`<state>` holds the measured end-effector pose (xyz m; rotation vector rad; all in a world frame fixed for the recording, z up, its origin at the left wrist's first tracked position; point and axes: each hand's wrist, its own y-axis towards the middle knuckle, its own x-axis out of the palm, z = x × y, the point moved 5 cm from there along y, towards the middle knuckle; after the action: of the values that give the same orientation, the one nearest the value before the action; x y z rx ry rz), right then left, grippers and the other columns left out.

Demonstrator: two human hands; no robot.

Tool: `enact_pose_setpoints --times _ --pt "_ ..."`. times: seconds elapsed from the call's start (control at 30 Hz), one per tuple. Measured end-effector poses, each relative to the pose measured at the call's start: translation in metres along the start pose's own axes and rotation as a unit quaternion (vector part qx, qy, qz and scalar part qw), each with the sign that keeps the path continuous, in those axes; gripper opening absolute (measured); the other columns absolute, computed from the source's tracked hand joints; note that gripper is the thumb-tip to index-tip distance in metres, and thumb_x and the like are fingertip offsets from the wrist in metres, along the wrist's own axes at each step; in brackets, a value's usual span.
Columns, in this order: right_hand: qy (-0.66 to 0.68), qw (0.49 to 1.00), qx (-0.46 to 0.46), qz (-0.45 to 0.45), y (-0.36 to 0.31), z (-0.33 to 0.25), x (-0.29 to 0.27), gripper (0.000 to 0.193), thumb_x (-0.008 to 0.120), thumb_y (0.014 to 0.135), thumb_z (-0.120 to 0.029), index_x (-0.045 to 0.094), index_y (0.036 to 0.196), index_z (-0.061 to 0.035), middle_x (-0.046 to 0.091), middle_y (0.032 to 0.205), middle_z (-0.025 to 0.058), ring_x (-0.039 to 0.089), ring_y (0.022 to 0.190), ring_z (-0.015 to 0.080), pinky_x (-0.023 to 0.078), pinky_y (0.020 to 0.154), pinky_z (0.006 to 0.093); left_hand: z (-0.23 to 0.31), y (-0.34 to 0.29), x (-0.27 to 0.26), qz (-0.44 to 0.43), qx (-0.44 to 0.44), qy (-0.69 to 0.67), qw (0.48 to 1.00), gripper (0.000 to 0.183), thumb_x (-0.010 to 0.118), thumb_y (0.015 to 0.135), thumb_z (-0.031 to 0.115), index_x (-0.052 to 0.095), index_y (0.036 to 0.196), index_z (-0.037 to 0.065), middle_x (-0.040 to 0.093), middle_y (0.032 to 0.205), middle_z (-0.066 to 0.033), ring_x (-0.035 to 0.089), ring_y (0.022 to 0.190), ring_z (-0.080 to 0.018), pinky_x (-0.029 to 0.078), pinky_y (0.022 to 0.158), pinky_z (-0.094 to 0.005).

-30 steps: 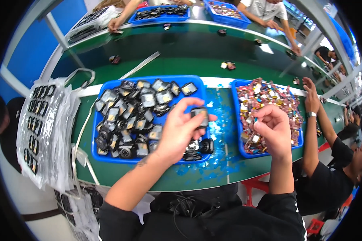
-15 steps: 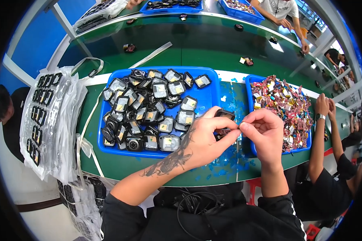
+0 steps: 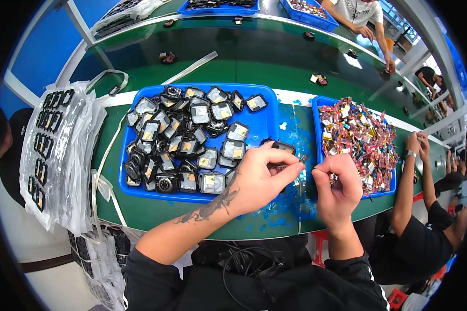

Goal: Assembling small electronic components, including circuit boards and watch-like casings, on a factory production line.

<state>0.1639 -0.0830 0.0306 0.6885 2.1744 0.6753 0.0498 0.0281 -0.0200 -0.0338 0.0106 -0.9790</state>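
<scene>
My left hand (image 3: pixel 262 181) is closed around a black smartwatch case (image 3: pixel 284 147), with a small pinkish-red part (image 3: pixel 303 158) sticking out by the thumb tip. Just to its right, my right hand (image 3: pixel 340 189) is closed, thumb and index finger pinched together; whatever it may hold is too small to make out. A narrow gap separates the two hands. Left of them, a blue tray (image 3: pixel 262 124) holds a heap of black watch cases (image 3: pixel 200 114), many with greyish inner faces. Beyond my right hand, another blue tray (image 3: pixel 316 111) is heaped with small pink, gold and white electronic pieces (image 3: pixel 360 142).
Blue film scraps (image 3: pixel 290 207) litter the green table between the trays. Clear plastic packs (image 3: pixel 62 166) with black parts stand at the left. A dark green conveyor belt (image 3: pixel 275 57) carries scattered parts. Co-workers' arms (image 3: pixel 407 181) are at the right and across the belt.
My hands, touching at the fingertips before, have come apart. The right has curled its fingers more; the left still grips the watch case. The whole view has shifted slightly.
</scene>
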Motion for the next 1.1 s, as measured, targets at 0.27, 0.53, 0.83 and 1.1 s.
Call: enact_pose_setpoints --times 0.27,0.53,0.83,1.1 --pt "0.016 0.985 0.15 -0.089 -0.004 0.014 0.005 0.026 0.058 0.088 0.007 0.066 0.112 0.0016 0.062 0.102 0.0133 0.066 0.079 0.0175 0.053 0.067 0.0252 0.0 0.0 0.006 -0.019 -0.009 -0.119 0.993 0.016 0.064 0.093 0.011 0.069 0.096 -0.003 0.057 0.073 0.0057 0.047 0.06 0.0005 0.038 0.054 -0.0195" --pt "0.385 0.898 0.208 -0.037 -0.009 0.026 0.009 0.02 0.065 0.081 0.012 0.059 0.098 0.0037 0.06 0.1 0.0128 0.06 0.092 0.0152 0.05 0.076 0.0241 0.008 -0.001 0.008 -0.072 0.044 -0.158 0.984 0.021 0.058 0.096 0.011 0.065 0.111 -0.002 0.061 0.104 -0.0028 0.053 0.079 -0.0013 0.044 0.064 -0.0187" --pt "0.183 0.959 0.216 -0.001 -0.007 0.016 0.014 0.017 0.073 0.079 0.007 0.063 0.093 0.0026 0.065 0.087 0.0077 0.066 0.076 0.0103 0.055 0.067 0.022 0.008 -0.003 0.005 0.022 0.064 -0.113 0.991 0.055 0.043 0.094 -0.005 0.029 0.147 0.002 0.055 0.131 -0.0141 0.054 0.119 -0.0161 0.043 0.097 -0.0299" --pt "0.156 0.965 0.213 0.01 -0.001 0.013 0.02 0.014 0.072 0.08 0.005 0.067 0.093 0.0014 0.067 0.082 0.007 0.064 0.068 0.0092 0.052 0.059 0.0209 0.007 -0.006 0.013 -0.051 0.031 -0.176 0.983 0.046 0.046 0.097 -0.002 0.038 0.142 -0.003 0.052 0.131 -0.0093 0.052 0.113 -0.0106 0.043 0.095 -0.0266"
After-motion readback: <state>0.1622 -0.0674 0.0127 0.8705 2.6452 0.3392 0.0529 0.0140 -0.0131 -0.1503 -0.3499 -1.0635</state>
